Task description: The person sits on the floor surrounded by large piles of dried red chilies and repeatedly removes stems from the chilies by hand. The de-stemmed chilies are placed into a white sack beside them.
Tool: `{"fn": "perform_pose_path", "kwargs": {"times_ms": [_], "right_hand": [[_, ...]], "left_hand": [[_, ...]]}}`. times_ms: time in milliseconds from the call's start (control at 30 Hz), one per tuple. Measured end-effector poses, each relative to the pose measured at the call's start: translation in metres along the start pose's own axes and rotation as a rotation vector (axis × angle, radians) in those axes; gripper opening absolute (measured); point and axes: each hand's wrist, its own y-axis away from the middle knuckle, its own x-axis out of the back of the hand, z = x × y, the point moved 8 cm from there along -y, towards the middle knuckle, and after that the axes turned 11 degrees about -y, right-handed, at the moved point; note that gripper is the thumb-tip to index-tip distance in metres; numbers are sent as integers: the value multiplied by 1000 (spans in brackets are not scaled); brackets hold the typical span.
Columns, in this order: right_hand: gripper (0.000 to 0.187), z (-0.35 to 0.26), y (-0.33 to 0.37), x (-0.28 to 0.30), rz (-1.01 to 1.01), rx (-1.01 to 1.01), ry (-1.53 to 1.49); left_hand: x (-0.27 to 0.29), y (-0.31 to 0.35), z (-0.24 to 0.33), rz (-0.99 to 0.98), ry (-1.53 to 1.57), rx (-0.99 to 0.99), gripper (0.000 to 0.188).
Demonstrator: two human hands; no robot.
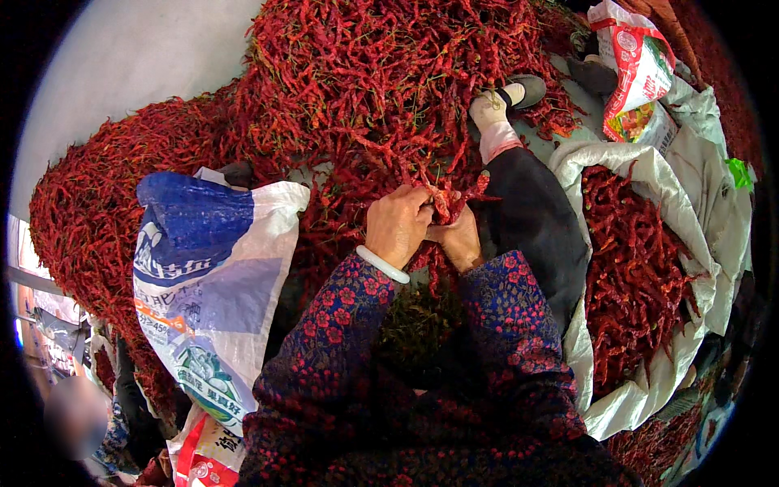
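My left hand [395, 225], with a white bangle at its wrist, is closed in a pinch at a bunch of red chili peppers [446, 204]. My right hand [461, 243] is wrapped round the same bunch, and some pepper tips stick out past its fingers. Both hands meet in front of me, at the near edge of a large heap of red chili peppers [357, 89]. The fingertips of my left hand are partly hidden among the peppers. Below my wrists, between my forearms, lies a dark pile of greenish stems [420, 323].
An open white sack [707, 272] holding red peppers stands at the right. A blue-and-white woven bag [231, 276] covers my left side. A leg with a dark shoe [529, 91] stretches forward beside the heap. A red-and-white bag [629, 73] lies far right; another person is at lower left.
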Motion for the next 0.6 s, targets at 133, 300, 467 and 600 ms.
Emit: {"fn": "perform_pose_path", "kwargs": {"times_ms": [133, 300, 467, 600], "right_hand": [[52, -6, -2, -10, -110, -30, -149], [54, -16, 0, -23, -203, -124, -265], [55, -9, 0, -19, -184, -109, -249], [53, -14, 3, -22, -204, -81, -318]], "left_hand": [[1, 9, -19, 30, 399, 173, 5], [-14, 30, -43, -13, 943, 624, 8], [17, 23, -13, 113, 382, 114, 8], [23, 26, -1, 84, 319, -23, 7]]}}
